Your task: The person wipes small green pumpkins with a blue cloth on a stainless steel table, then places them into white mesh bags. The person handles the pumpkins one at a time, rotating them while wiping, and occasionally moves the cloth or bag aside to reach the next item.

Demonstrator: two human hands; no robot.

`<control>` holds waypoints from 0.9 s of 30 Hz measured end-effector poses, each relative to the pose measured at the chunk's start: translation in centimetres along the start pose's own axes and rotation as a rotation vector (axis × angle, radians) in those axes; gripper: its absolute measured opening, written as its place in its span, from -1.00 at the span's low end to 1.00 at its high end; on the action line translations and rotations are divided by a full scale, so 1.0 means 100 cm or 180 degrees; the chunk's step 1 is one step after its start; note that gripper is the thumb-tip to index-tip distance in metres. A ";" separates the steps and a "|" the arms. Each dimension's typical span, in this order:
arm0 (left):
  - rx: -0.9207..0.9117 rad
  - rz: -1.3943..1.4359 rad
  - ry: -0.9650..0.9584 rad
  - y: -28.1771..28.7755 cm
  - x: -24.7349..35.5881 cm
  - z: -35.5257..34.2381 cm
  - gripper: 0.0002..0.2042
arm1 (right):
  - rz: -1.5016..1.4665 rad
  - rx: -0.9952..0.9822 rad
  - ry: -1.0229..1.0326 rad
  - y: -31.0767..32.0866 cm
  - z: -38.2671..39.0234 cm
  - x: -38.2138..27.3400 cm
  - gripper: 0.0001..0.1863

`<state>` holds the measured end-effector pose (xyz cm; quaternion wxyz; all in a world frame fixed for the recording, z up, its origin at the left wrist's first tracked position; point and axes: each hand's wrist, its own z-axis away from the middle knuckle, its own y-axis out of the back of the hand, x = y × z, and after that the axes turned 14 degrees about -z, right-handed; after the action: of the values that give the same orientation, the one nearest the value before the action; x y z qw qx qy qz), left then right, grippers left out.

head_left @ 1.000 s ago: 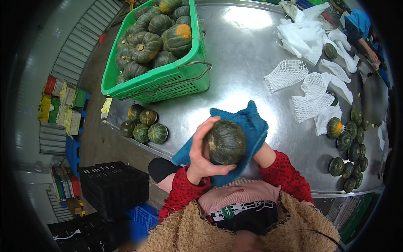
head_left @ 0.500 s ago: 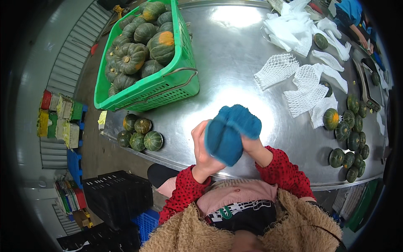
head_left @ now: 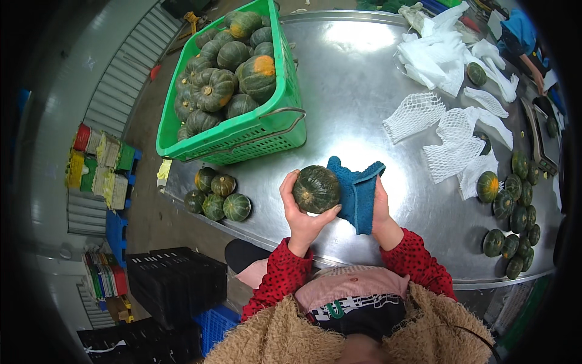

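A dark green, ribbed pumpkin (head_left: 316,189) is gripped in my left hand (head_left: 299,213), its pale stem scar facing me. The fingers wrap its left side and the thumb presses under it. Beside it my right hand (head_left: 381,209) holds a blue cloth (head_left: 359,195), which stands up against the pumpkin's right side. The cloth hides most of the right fingers. Both hands are above the near edge of the metal table (head_left: 339,121).
A green crate (head_left: 288,115) heaped with pumpkins stands at the table's far left. Several small pumpkins (head_left: 213,207) sit at the left edge, more (head_left: 502,204) at the right. White foam nets (head_left: 453,145) lie far right, near a scale (head_left: 541,142) and another person's arm (head_left: 536,76).
The blue cloth, which covered the pumpkin, has been drawn off to the right, so the pumpkin now shows in my left hand. The whole view has shifted slightly.
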<state>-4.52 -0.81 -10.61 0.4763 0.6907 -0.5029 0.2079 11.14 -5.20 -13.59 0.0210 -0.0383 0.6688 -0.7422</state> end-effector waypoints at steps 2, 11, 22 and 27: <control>0.0072 -0.0570 -0.0227 -0.003 0.003 -0.001 -0.04 | 0.0028 -0.0036 -0.0013 0.000 0.000 0.000 -0.20; -0.0189 -0.0714 -0.0063 0.003 -0.003 0.006 -0.06 | 0.0308 0.0189 -0.0285 0.006 0.000 0.006 -0.20; 0.1747 -0.2344 0.1348 0.173 -0.113 -0.038 -0.14 | 0.0120 -0.0306 -0.0025 0.026 0.022 -0.012 -0.34; 0.1473 -0.3193 0.1167 0.215 -0.208 -0.033 -0.14 | 0.0365 -0.0176 -0.0122 -0.018 0.035 -0.019 -0.33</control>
<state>-31.56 11.52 -15.40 0.4325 0.8833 0.0350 0.1776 13.39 -8.28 -11.47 0.0751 -0.0147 0.6896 -0.7201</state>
